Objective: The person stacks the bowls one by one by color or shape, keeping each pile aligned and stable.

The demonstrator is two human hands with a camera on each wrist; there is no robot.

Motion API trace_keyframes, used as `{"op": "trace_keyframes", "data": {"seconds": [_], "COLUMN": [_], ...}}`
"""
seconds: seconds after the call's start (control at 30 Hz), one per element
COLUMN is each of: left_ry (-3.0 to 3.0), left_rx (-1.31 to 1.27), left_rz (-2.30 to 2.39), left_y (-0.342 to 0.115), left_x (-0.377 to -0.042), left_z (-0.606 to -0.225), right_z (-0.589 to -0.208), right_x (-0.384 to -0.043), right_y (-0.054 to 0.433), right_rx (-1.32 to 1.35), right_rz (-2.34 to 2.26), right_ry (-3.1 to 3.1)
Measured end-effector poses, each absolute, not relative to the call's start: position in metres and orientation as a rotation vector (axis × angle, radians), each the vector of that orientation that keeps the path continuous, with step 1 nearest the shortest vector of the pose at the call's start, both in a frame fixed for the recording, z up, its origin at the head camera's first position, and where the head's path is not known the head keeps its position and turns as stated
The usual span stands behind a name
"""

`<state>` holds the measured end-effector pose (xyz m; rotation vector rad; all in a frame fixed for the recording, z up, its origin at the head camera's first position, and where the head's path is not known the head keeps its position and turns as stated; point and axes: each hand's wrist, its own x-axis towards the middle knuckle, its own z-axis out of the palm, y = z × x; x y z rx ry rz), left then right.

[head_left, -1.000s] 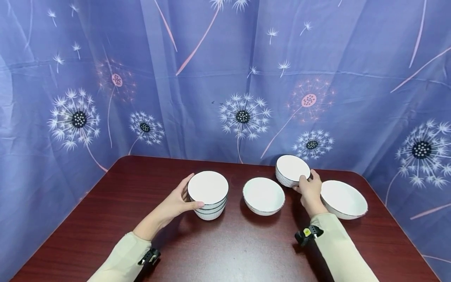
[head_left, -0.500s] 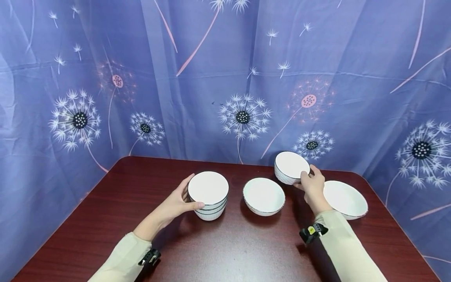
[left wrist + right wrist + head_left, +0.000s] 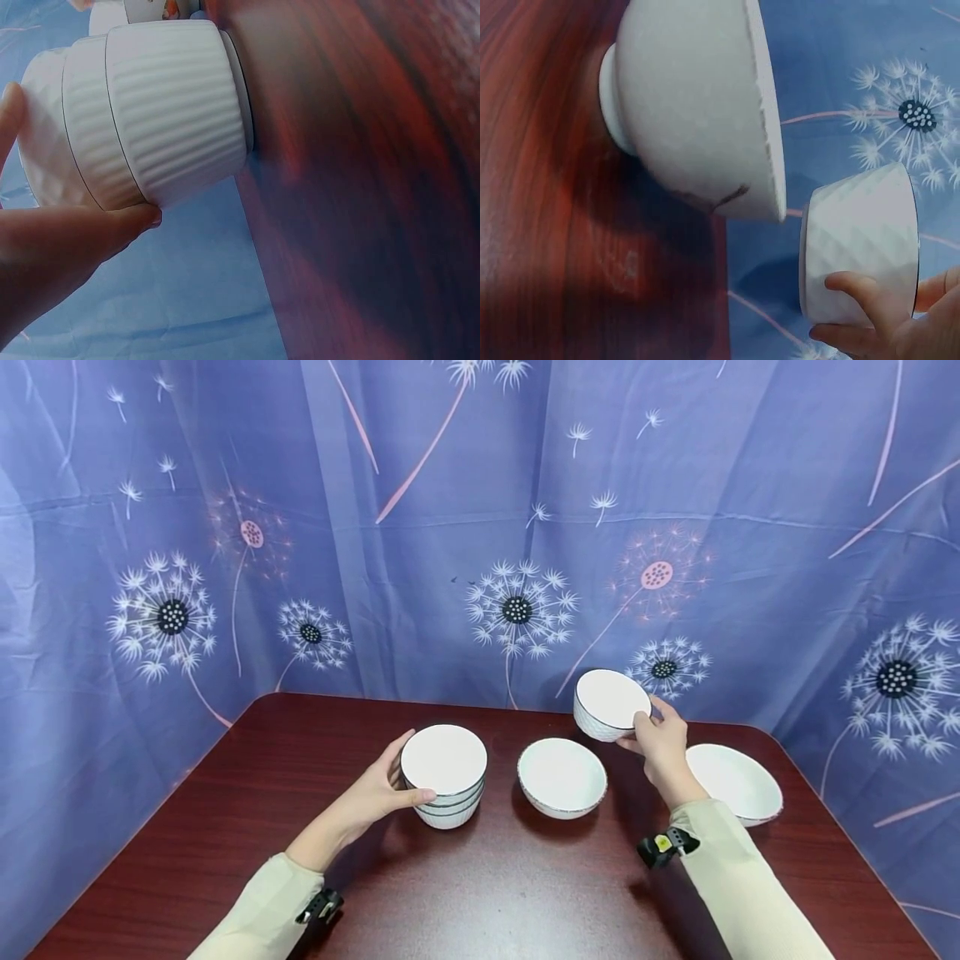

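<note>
My left hand (image 3: 386,789) grips a stack of white, dark-rimmed bowls (image 3: 444,764), thumb along the near side and fingers round the left. Ribbed walls of the stack (image 3: 169,105) show in the left wrist view, its foot at the table. At the back right, my right hand (image 3: 662,747) holds a white bowl (image 3: 611,697), thumb at the rim and fingers below. The right wrist view shows the diamond-textured wall of this bowl (image 3: 859,240), raised off the table. Between the hands stands a wider, shallow white bowl (image 3: 562,777) with a speckled brown rim.
Another wide white bowl (image 3: 735,783) sits at the right, partly behind my right forearm. The dark red wooden table (image 3: 480,893) ends at a blue dandelion-print curtain (image 3: 420,568) along the back and sides.
My right hand has lifted the white bowl up off the table and carried it slightly left. My left hand has stayed on the stack.
</note>
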<state>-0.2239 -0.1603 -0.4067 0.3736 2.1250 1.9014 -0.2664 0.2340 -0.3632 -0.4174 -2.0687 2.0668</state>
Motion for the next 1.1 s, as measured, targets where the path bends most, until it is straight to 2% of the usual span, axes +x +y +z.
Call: {"op": "trace_keyframes", "data": {"seconds": [1.1], "left_ry": [2.121], "left_rx": [0.356], "left_rz": [1.914], "left_y": [-0.160], "left_x": [-0.224], "left_z": [-0.408], "right_z": [-0.339], "right_x": [-0.263], "right_y": [0.182], "right_rx": [-0.168], "right_rz": [2.181], "right_ry": [-2.213]}}
